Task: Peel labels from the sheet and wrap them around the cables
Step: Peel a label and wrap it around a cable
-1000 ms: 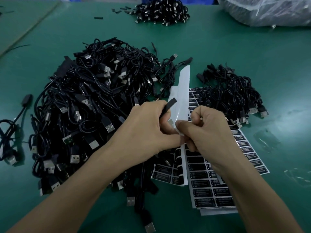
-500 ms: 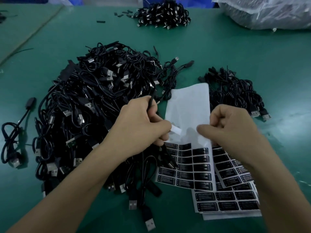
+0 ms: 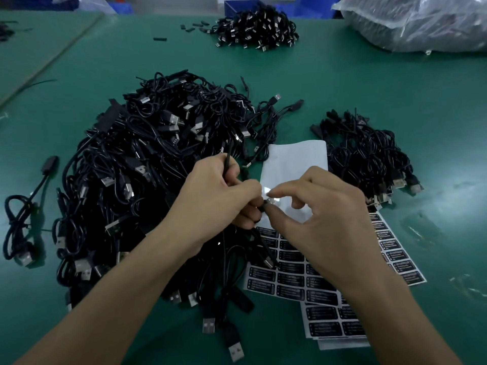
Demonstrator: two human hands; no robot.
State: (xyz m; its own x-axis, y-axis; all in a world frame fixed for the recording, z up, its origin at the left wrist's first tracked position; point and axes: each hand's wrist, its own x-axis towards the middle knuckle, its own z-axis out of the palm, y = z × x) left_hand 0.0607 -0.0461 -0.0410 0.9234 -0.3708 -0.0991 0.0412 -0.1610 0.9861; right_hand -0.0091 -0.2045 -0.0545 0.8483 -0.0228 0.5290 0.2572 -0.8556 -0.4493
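Head camera view: a green work table (image 3: 369, 83) fills the frame, and a large heap of black USB cables (image 3: 147, 164) sprawls across its centre left. A clear plastic bag (image 3: 421, 22) bulges in the upper right corner, with blue bins (image 3: 237, 5) along the top edge. A smaller pile of cables (image 3: 369, 159) lies at centre right, well apart from a far pile (image 3: 258, 30) at top centre.

Overlapping label sheets (image 3: 290, 283), printed with rows of black labels, lie flat in the lower centre right, just beside the heap. The uppermost sheet is bare white backing (image 3: 295, 159) over its upper part. A stray cable (image 3: 21, 214) is looped alone at the left edge.

Two bare forearms reach in from the bottom of the frame, and the hands meet at centre, above the white backing. The left hand (image 3: 218, 196) has its fingers curled round a single black cable (image 3: 227, 160), which rises out of the fist towards the heap. The right hand (image 3: 324, 219) touches the left at the fingertips. Its thumb and forefinger pinch a small pale label (image 3: 270, 198) against the cable, while its other fingers arch loosely above the sheet. How far the label goes round the cable cannot be told.
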